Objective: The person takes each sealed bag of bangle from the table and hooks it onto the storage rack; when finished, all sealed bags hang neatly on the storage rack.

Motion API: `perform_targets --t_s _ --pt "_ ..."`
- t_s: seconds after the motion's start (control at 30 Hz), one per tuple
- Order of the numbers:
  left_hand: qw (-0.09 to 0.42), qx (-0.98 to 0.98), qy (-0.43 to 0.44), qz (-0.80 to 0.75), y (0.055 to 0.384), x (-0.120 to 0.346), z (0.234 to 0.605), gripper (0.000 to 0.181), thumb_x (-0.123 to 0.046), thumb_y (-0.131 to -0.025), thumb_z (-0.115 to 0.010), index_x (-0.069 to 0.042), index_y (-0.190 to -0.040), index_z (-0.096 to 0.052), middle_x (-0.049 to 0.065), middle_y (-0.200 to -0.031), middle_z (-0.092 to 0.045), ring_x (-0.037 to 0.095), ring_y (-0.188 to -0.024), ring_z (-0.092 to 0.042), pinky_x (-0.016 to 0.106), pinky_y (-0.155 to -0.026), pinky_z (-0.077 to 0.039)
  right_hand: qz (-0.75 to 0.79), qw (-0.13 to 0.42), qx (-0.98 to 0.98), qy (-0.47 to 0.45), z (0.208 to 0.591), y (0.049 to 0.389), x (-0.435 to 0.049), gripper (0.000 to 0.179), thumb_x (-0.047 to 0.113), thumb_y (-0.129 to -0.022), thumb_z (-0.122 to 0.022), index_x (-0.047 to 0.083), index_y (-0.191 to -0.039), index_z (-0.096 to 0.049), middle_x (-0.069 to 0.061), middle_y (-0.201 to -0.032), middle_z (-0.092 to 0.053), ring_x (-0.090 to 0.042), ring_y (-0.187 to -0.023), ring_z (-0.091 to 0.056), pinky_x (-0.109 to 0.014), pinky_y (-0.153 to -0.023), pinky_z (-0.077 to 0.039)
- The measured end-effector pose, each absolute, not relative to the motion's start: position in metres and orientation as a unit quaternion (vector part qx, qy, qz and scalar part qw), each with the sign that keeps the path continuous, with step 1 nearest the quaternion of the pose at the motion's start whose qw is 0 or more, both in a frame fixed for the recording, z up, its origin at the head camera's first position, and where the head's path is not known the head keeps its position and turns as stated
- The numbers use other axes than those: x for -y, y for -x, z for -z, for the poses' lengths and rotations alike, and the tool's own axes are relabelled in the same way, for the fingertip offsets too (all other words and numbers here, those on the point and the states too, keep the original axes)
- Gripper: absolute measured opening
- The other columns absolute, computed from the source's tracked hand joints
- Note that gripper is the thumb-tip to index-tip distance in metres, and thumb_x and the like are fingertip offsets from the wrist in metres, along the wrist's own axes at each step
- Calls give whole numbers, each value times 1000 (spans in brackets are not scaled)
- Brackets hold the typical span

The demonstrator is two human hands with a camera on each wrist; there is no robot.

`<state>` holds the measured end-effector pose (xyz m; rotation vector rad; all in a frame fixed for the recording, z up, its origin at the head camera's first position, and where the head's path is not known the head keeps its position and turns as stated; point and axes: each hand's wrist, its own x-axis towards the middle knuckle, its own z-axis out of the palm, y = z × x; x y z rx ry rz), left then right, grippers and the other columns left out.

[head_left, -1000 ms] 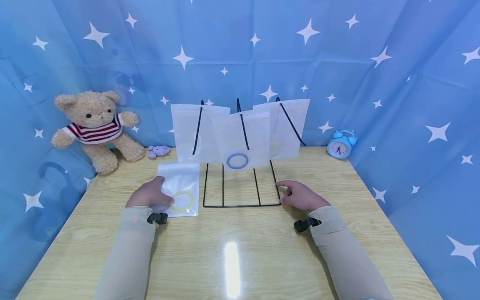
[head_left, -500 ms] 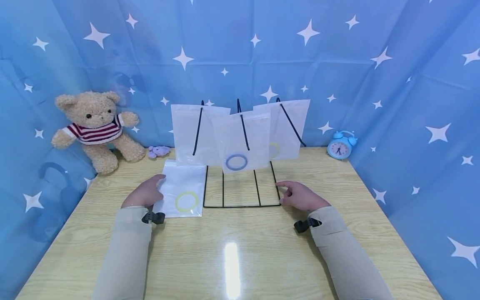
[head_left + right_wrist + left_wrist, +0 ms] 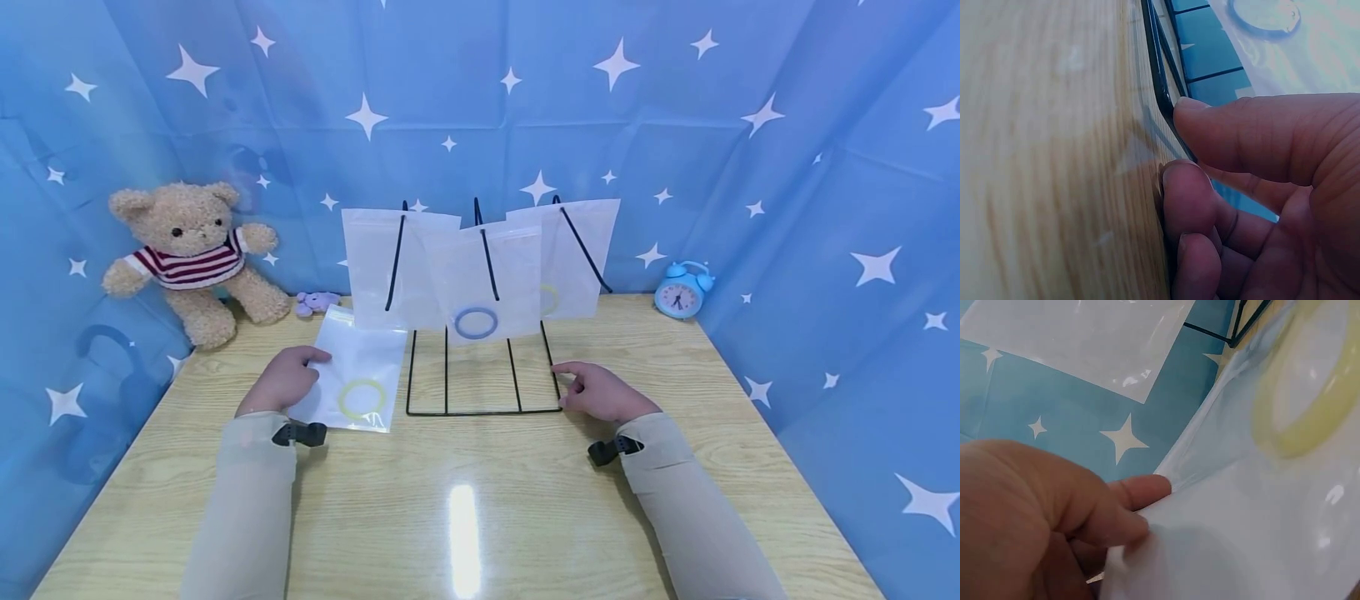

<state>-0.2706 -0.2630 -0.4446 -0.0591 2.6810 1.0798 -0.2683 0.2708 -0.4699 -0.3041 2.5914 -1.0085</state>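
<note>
My left hand (image 3: 283, 380) pinches the left edge of a zip-top plastic bag (image 3: 337, 346) between thumb and fingers, left of the rack. A yellow ring (image 3: 1269, 419) shows in the bag's lower part. With its thumb and index finger, my right hand (image 3: 602, 392) holds the front right corner of the black wire display rack (image 3: 480, 413); the other fingers are curled in. From the rack's prongs hang three similar bags: a left bag (image 3: 371, 258), a middle bag (image 3: 517, 275) with a blue ring (image 3: 476, 322), and a right bag (image 3: 592, 250) with a partly hidden yellow ring.
A teddy bear (image 3: 197, 275) in a striped shirt sits at the back left, beside a small purple toy (image 3: 317, 302). A blue alarm clock (image 3: 678, 292) stands at the back right of the wooden table (image 3: 570, 517). Starry blue curtains surround the table.
My left hand has drawn back slightly left and shifted its hold to the bag's left edge. The bag went right, then turned and came back left. My right hand has stayed put.
</note>
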Motion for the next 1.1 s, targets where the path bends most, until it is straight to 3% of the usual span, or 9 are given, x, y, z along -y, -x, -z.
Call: perform_targets --t_s 0.2,0.43,0.53,0.63,0.77,0.87,1.0,1.1 --pt "91 -918 24 -384 270 263 444 53 -2 -100 -38 2 -151 -54 29 -165 -36 46 -147 -38 64 -118 -34 357 175 -912 104 469 268 -271 64 16 -97 -74 12 -157 -52 -8 -90 -64 -23 -75 -56 -35 -65 -47" --pt "62 -914 57 -397 270 262 439 59 -2 -100 -37 -3 -158 -48 26 -169 -30 46 -155 -30 66 -122 -30 357 173 -912 103 470 268 -271 64 16 -97 -75 13 -156 -52 -8 -90 -64 -23 -75 -56 -35 -65 -47" --pt "45 -911 61 -405 269 262 437 60 -2 -101 -36 -6 -160 -45 26 -171 -27 45 -149 -36 61 -110 -41 356 174 -913 102 470 268 -272 64 16 -96 -75 14 -156 -52 -8 -89 -64 -23 -74 -56 -35 -65 -47" --pt "25 -909 58 -412 268 261 434 62 -1 -100 -36 -7 -160 -45 26 -171 -27 43 -137 -41 55 -94 -42 357 174 -912 100 470 267 -272 64 17 -96 -75 14 -156 -53 -8 -89 -63 -24 -74 -55 -36 -65 -46" --pt "-2 -905 55 -421 266 258 431 63 2 -98 -36 -8 -160 -47 26 -170 -28 43 -135 -42 53 -96 -42 358 174 -912 102 470 267 -272 64 17 -97 -75 14 -156 -52 -8 -90 -63 -24 -75 -55 -36 -65 -46" --pt "-24 -901 58 -428 265 256 428 63 3 -99 -36 -9 -159 -49 24 -170 -29 42 -132 -45 49 -90 -45 357 175 -912 102 471 268 -272 64 17 -96 -75 14 -156 -52 -8 -91 -64 -24 -75 -56 -36 -65 -47" --pt "-56 -896 51 -437 264 255 426 60 1 -100 -34 -11 -156 -53 23 -168 -34 34 -95 -59 36 -65 -48 354 175 -913 100 471 269 -272 64 18 -97 -75 14 -156 -53 -7 -92 -65 -23 -77 -57 -36 -66 -48" --pt "-86 -893 41 -439 262 254 425 59 1 -101 -34 -12 -154 -56 23 -165 -41 29 -67 -48 34 -55 -46 352 174 -914 100 471 269 -272 64 18 -97 -75 14 -156 -53 -7 -93 -65 -23 -78 -57 -35 -66 -48"
